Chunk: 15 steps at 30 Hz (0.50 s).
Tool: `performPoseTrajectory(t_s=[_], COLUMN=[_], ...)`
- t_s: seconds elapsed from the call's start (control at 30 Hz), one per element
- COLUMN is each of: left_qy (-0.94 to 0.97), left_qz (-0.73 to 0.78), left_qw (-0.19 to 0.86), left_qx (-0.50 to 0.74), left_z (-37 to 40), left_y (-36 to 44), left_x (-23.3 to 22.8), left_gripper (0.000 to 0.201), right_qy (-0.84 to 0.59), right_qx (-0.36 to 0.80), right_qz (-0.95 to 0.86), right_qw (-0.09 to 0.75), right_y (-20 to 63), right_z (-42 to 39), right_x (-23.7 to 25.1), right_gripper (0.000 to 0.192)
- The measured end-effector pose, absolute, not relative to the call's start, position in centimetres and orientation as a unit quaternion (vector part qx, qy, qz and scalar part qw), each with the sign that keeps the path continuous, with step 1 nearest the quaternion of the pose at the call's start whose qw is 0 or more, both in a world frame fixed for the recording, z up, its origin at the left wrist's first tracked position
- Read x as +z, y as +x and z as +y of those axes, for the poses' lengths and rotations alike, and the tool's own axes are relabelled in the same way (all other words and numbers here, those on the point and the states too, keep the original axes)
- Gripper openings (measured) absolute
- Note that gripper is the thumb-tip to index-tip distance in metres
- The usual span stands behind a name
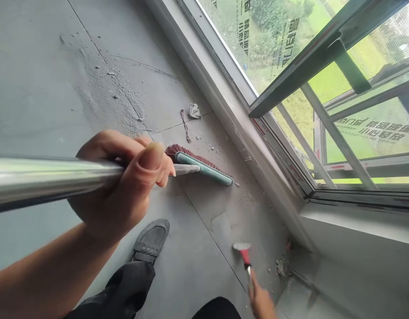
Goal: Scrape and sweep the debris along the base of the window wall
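My left hand (125, 181) is wrapped round the shiny metal handle of a broom (204, 170), close to the camera. The broom's green head and dark red bristles rest on the grey tiled floor beside the window wall. At the lower right, my right hand (262, 301) grips a scraper (246, 256) with a red neck and a wide pale blade. Its blade is low over the floor; whether it touches the tiles I cannot tell. That hand is slightly blurred.
Grey dust and crumbs (114, 95) are spread over the tiles (28, 88). A crumpled white scrap (194, 110) and a reddish strand (185, 126) lie beyond the broom. More rubble (282, 267) sits near the right corner. A window frame (291, 164) borders the right. My shoe (151, 239) stands below.
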State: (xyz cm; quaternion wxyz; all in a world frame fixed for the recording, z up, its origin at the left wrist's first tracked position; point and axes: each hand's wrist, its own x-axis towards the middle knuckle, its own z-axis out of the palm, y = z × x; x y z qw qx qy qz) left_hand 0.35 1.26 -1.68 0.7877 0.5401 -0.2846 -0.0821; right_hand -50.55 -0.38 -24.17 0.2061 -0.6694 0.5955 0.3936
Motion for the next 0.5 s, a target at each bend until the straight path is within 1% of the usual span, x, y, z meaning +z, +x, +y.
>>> performPoseTrajectory(t_s=[0.07, 0.1, 0.17, 0.23, 0.3, 0.33, 0.4, 0.5], left_qy=[0.534, 0.525, 0.504, 0.483, 0.475, 0.47, 0.475, 0.498], left_qz=[-0.298, -0.31, -0.334, -0.348, -0.349, -0.349, -0.343, -0.316], left_qw=[0.787, 0.789, 0.794, 0.802, 0.808, 0.811, 0.81, 0.803], left_qx=[-0.082, -0.075, -0.058, -0.038, -0.02, -0.011, -0.019, -0.079], left_z=[1.5, 1.6, 1.5, 1.2, 0.9, 0.9, 0.9, 1.4], left_y=[0.4, 0.4, 0.5, 0.6, 0.7, 0.7, 0.6, 0.4], left_x=[-1.9, -2.0, -2.4, -2.8, -3.0, -3.0, -2.8, -2.2], left_gripper=[0.021, 0.023, 0.025, 0.027, 0.027, 0.027, 0.025, 0.025], right_qy=[-0.666, -0.67, -0.682, -0.674, -0.679, -0.681, -0.682, -0.666], right_qx=[0.427, 0.428, 0.403, 0.388, 0.369, 0.362, 0.361, 0.401], right_qz=[0.578, 0.577, 0.585, 0.609, 0.614, 0.615, 0.613, 0.596], right_qw=[0.197, 0.187, 0.171, 0.155, 0.161, 0.163, 0.17, 0.203], right_y=[-50.5, -49.3, -45.5, -41.5, -39.5, -39.4, -40.7, -43.9], right_z=[3.8, 3.8, -0.2, -7.1, -12.8, -14.1, -12.7, -4.8], right_x=[-25.2, -25.5, -25.4, -24.7, -23.6, -23.0, -22.3, -22.4], right_gripper=[0.058, 0.059, 0.06, 0.059, 0.056, 0.055, 0.054, 0.055])
